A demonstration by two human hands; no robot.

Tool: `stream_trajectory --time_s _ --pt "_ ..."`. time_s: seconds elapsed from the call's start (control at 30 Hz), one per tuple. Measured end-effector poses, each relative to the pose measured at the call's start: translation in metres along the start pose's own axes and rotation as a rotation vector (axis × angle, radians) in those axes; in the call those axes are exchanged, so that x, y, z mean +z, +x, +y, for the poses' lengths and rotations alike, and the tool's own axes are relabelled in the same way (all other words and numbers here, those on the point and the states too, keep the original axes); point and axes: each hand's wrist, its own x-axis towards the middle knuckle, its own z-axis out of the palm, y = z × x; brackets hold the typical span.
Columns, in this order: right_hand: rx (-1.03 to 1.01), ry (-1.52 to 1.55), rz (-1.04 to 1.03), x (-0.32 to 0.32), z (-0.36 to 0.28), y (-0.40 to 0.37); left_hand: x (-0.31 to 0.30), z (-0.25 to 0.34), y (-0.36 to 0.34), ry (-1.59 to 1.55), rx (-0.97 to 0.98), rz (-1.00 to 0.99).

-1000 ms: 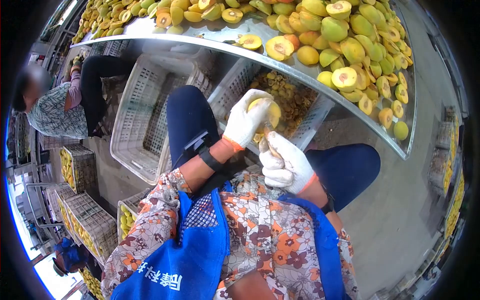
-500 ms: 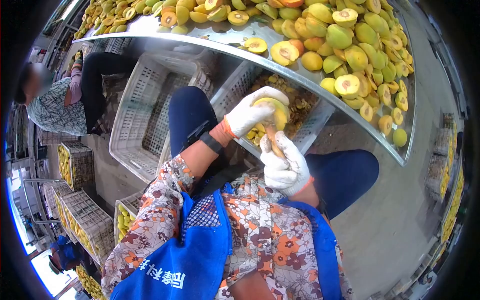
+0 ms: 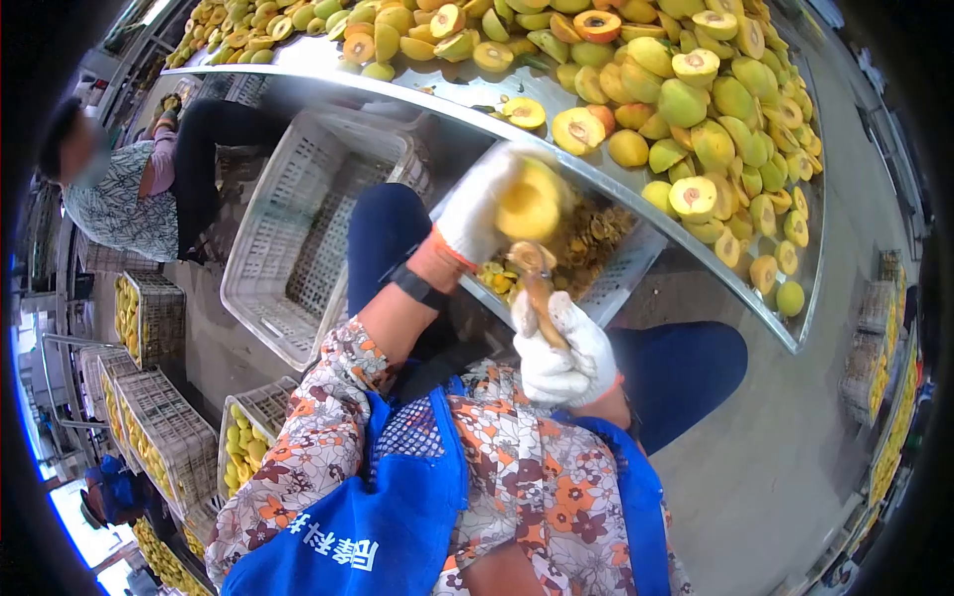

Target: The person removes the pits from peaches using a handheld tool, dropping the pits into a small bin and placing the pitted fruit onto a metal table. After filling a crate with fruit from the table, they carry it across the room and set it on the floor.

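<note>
Blurred by motion, my left hand (image 3: 477,204) in a white glove grips a halved yellow peach (image 3: 529,202), its hollowed cut face turned up toward me. Just below it, my right hand (image 3: 561,348), gloved too, is wrapped round the brown handle of a pitting spoon (image 3: 540,300). The spoon's head points up at the fruit, apart from it, with a brownish piece like a pit on it. Under both hands stands a grey crate (image 3: 618,270) holding pits and yellow scraps.
A metal table (image 3: 397,87) heaped with halved peaches (image 3: 711,114) curves across the front, its rim close beyond my left hand. An open crate (image 3: 298,233) stands at my left. Crates of yellow fruit (image 3: 149,417) line the left side, where another person (image 3: 129,194) sits.
The spoon has come out of the peach half, with a brownish piece now on its head. My left hand has moved slightly up and away and tilted the fruit; my right hand has dropped slightly.
</note>
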Motion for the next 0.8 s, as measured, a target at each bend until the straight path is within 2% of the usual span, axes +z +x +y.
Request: stream_trajectory --time_s 0.03,0.07,0.13,0.17,0.2,0.23,0.27,0.33,0.37,0.43,0.47,0.53,0.6,0.63,0.7,0.73,0.8 --pt "-0.071 -0.058 0.123 0.007 -0.001 -0.006 -0.023 0.004 0.004 0.077 0.075 0.085" --pt "-0.116 -0.059 0.259 0.005 -0.004 -0.011 -0.038 0.025 0.001 0.284 0.203 0.132" --pt "-0.288 -0.402 0.587 -0.003 -0.009 -0.018 -0.064 0.071 -0.011 0.547 0.290 0.309" --pt "-0.298 -0.378 0.641 -0.011 -0.012 -0.023 -0.072 0.095 -0.019 0.779 0.298 0.411" --pt "-0.305 -0.377 0.635 -0.012 -0.013 -0.025 -0.088 0.113 -0.020 1.212 0.284 0.517" --pt "-0.278 -0.440 0.683 -0.013 -0.012 -0.026 -0.084 0.129 -0.021 1.673 0.096 0.571" --pt "-0.246 -0.505 0.733 -0.013 -0.012 -0.027 -0.086 0.134 -0.020 2.202 0.264 0.524" --pt "-0.196 -0.499 0.695 -0.016 -0.011 -0.020 -0.082 0.126 0.000 2.049 0.414 0.466" --pt "-0.211 -0.558 0.716 -0.017 -0.011 -0.013 -0.073 0.117 0.015 1.916 0.333 0.441" --pt "-0.223 -0.623 0.742 -0.017 -0.009 -0.005 -0.048 0.090 0.047 1.763 0.413 0.316" --pt "-0.220 -0.637 0.753 -0.016 -0.008 -0.004 -0.040 0.079 0.064 1.849 0.413 0.275" --pt "-0.220 -0.655 0.768 -0.014 -0.009 -0.004 -0.036 0.059 0.100 2.011 0.268 0.173" --pt "-0.221 -0.714 0.843 -0.011 -0.009 -0.007 -0.027 0.056 0.129 2.061 -0.193 0.084" --pt "-0.220 -0.732 0.879 -0.009 -0.009 -0.009 -0.026 0.055 0.133 2.061 -0.188 0.079" --pt "-0.250 -0.773 0.876 -0.017 -0.010 -0.014 -0.023 0.054 0.136 1.986 -0.078 -0.099" --pt "-0.276 -0.815 0.869 -0.019 -0.011 -0.015 -0.025 0.050 0.135 1.990 -0.075 -0.102" --pt "-0.325 -0.857 0.878 -0.016 -0.012 -0.015 -0.026 0.042 0.121 1.738 0.459 0.067"
